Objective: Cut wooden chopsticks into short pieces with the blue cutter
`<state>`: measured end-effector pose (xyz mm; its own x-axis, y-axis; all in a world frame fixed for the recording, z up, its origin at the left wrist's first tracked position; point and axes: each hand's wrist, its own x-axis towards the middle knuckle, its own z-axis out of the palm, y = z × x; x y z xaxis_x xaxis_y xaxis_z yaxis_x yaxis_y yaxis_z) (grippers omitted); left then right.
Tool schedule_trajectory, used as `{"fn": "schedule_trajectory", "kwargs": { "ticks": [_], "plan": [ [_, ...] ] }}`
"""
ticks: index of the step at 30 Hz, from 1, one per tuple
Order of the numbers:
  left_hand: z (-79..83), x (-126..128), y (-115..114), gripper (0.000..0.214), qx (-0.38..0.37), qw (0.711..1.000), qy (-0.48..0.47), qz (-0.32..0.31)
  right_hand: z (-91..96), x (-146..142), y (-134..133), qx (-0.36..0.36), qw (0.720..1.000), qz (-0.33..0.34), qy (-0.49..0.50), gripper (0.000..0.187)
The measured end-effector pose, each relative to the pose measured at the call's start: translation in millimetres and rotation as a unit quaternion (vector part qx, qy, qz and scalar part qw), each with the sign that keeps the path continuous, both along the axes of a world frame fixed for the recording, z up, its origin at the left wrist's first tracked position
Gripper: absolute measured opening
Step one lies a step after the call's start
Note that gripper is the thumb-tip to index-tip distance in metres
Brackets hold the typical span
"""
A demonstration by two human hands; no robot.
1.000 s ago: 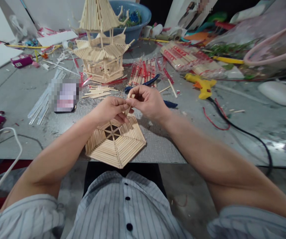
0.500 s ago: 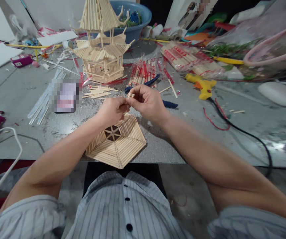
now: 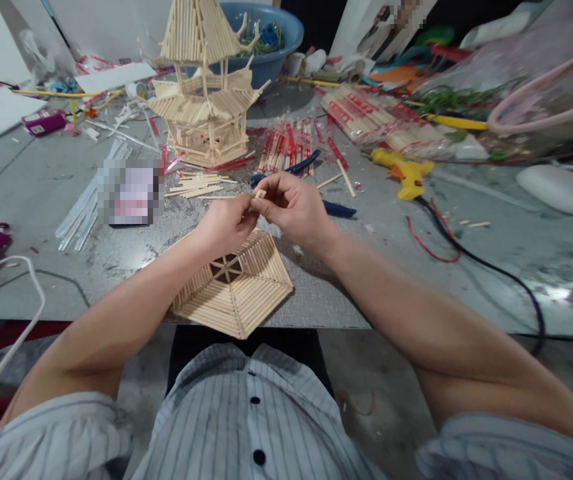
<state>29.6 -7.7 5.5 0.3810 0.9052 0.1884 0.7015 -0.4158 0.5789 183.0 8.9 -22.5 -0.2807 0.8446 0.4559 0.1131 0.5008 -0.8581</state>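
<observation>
My left hand (image 3: 229, 220) and my right hand (image 3: 294, 205) meet above the table, fingertips pinched together on short wooden stick pieces (image 3: 260, 195). Only the pale ends of the pieces show; the fingers hide the rest. Below my left hand lies a six-sided roof panel (image 3: 236, 303) built from wooden sticks, with a spoked opening in its middle. Its front corner reaches past the table edge. Behind my hands are a small pile of cut sticks (image 3: 199, 185) and blue-handled pliers (image 3: 339, 209), partly covered by my right hand.
A stick-built pagoda (image 3: 209, 113) stands at the back, before a blue basin (image 3: 286, 43). Packaged chopsticks (image 3: 361, 113) lie behind. To the right rests a yellow glue gun (image 3: 406, 172) with a trailing black cord. Clear glue sticks (image 3: 86, 200) and a phone (image 3: 134, 197) lie left.
Both hands stay pinched at nearly the same place. The fingers have shifted slightly, and the stick pieces between them have turned a little. The roof panel has not moved.
</observation>
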Motion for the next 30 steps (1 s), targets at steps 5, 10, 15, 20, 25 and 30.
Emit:
{"fn": "schedule_trajectory", "kwargs": {
  "ticks": [5, 10, 15, 20, 25, 30],
  "plan": [
    [2.6, 0.5, -0.8, 0.016, -0.028, 1.0, -0.002, -0.006, -1.6, -0.7, 0.6, 0.001, 1.0, 0.006, 0.016, 0.015],
    [2.0, 0.3, -0.8, 0.019, -0.084, 0.995, -0.057, -0.023, -5.6, -0.8, 2.9, -0.001, 0.999, 0.017, 0.029, 0.02],
    [2.9, -3.0, 5.9, 0.018, -0.219, 0.949, -0.224, -0.038, -7.0, 1.9, 6.5, -0.013, 1.0, 0.004, 0.018, 0.038],
    [9.5, -16.7, 18.1, 0.006, -0.297, 0.865, -0.405, 0.002, -15.8, 8.9, 18.1, 0.026, 0.999, 0.025, -0.01, 0.06],
    [15.0, -21.6, 20.8, 0.011, -0.347, 0.817, -0.461, 0.019, -19.6, 10.0, 19.7, 0.083, 0.993, 0.022, -0.077, 0.064],
    [16.6, -16.7, 15.9, 0.017, -0.366, 0.796, -0.482, 0.016, -16.2, 7.8, 13.6, 0.105, 0.991, 0.009, -0.088, 0.062]
  ]
}}
